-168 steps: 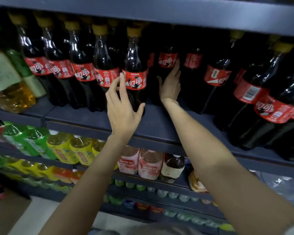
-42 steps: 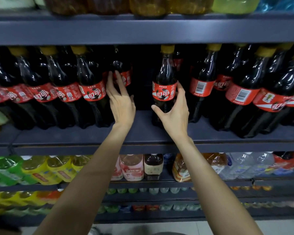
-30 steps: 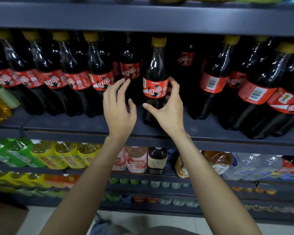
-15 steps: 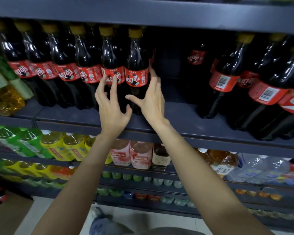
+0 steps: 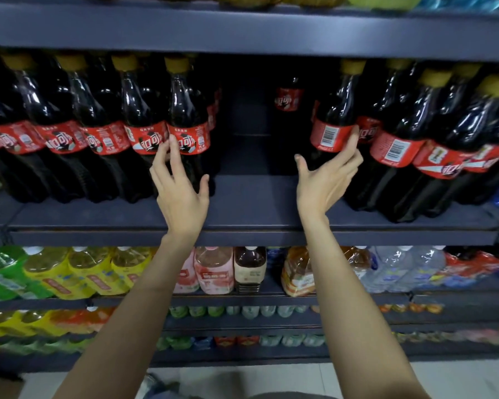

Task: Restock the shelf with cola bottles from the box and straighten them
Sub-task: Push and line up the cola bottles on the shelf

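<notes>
The cola bottles are standing on the dark shelf in two groups, a tight row on the left with labels facing out and another bunch on the right, with an open gap between them and one lone bottle sitting way back in the shadow. The left hand is up against the end bottle of the left row, fingers loose and just touching its red label, not really gripping anything. The right hand is reaching for the barcode-out bottle at the edge of the right group, fingertips on the label with the thumb spread wide, so I'd call that one relaxed too, no proper hold yet. Looks to me like the straightening part, with the gap not yet filled. Main risk imo: that right bottle gets turned or dragged by fingertips only, and since the ones on that side look tilted and packed together, a nudge could tip it into its neighbours or off the front lip. Below that are shelves of yellow, green and pink drinks.
</notes>
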Motion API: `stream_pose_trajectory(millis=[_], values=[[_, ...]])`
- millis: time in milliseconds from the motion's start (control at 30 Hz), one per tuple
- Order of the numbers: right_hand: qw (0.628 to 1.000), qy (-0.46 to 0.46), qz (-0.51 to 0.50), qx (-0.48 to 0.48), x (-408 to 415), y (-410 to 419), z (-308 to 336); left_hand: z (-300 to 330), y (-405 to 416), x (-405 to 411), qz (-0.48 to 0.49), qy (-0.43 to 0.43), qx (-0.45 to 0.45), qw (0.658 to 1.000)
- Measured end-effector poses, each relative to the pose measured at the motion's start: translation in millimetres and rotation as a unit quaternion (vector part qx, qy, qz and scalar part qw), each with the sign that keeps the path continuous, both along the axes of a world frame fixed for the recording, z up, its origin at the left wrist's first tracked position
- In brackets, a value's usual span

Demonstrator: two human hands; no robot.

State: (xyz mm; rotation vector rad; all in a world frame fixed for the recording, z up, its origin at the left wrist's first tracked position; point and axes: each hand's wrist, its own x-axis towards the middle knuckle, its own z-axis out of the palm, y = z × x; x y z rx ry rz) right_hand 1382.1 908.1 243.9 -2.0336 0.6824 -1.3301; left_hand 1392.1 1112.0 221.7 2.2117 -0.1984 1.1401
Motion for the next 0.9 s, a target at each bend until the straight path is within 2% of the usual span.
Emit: stream_pose_trajectory(millis=[67, 133, 233, 300, 367, 433, 500, 600, 667, 767, 833, 900], values=[[0.998, -0.009, 0.042, 0.038, 2, -3, 1, 0, 1, 1, -0.003, 0.004, 0.000, 1.000], [0.983, -0.028, 0.159, 0.086, 0, -6, 1, -1, 1, 1, -0.007, 0.009, 0.003, 1.000], [0.916, -0.020, 0.369, 0.156, -4, -7, 1, -2, 1, 1, -0.004, 0.009, 0.002, 1.000], [0.872, 0.022, 0.452, 0.185, -5, 3, 3, 1, -2, -3, 0.008, -0.005, -0.008, 1.000], [0.866, 0.038, 0.472, 0.161, -3, 15, 4, 6, -6, -10, -0.020, -0.063, -0.012, 0.998], [0.882, 0.021, 0.454, 0.123, -3, 29, 5, 15, -17, -19, -0.133, -0.080, -0.040, 0.987], [0.917, -0.008, 0.391, 0.083, -4, 46, 3, 33, -36, -27, -0.232, 0.018, -0.094, 0.968], [0.951, -0.014, 0.308, 0.008, -14, 64, -5, 54, -63, -25, -0.264, 0.154, -0.150, 0.940], [0.942, -0.029, 0.334, -0.005, -24, 57, -14, 63, -72, -14, -0.291, 0.189, -0.184, 0.920], [0.919, -0.025, 0.392, 0.046, -33, 31, -23, 70, -75, 8, -0.330, 0.206, -0.237, 0.890], [0.906, 0.017, 0.417, 0.062, -29, 21, -19, 72, -72, 18, -0.344, 0.203, -0.220, 0.890], [0.874, 0.062, 0.473, 0.091, -18, 14, -11, 72, -69, 20, -0.345, 0.205, -0.209, 0.892]])
